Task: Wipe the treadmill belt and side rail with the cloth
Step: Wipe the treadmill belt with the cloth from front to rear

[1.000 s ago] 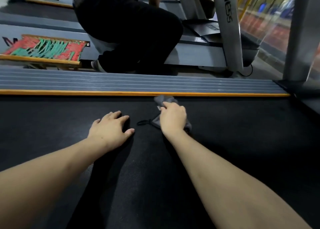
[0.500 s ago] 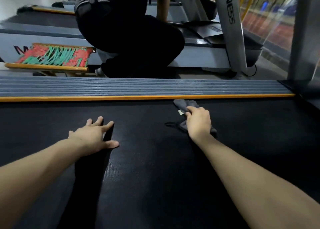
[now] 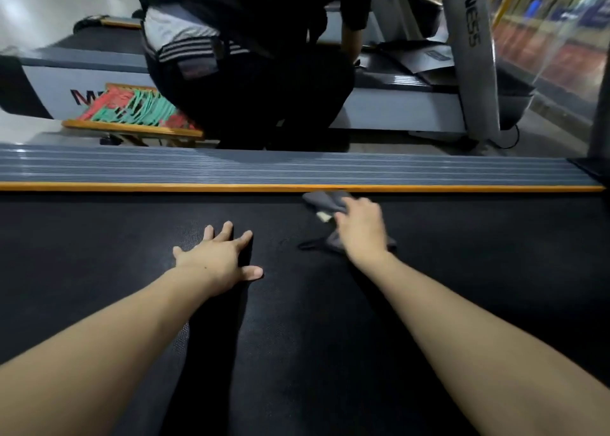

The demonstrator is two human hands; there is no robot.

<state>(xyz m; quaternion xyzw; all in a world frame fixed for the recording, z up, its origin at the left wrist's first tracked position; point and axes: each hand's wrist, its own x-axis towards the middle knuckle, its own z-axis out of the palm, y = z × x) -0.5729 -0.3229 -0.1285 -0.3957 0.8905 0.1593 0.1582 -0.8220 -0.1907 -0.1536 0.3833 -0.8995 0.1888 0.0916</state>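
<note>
My right hand pressed grey cloth onto black treadmill belt at its far edge, touching orange-trimmed side rail, finger state unclear from blur, left hand flat on belt, fingers spread.

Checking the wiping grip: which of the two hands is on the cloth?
The right hand, pressing the grey cloth beside the orange-edged side rail. The left hand lies spread on bare belt.

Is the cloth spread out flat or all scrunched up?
Scrunched up. The grey cloth bunches in folds under the right hand on the treadmill belt.
</note>
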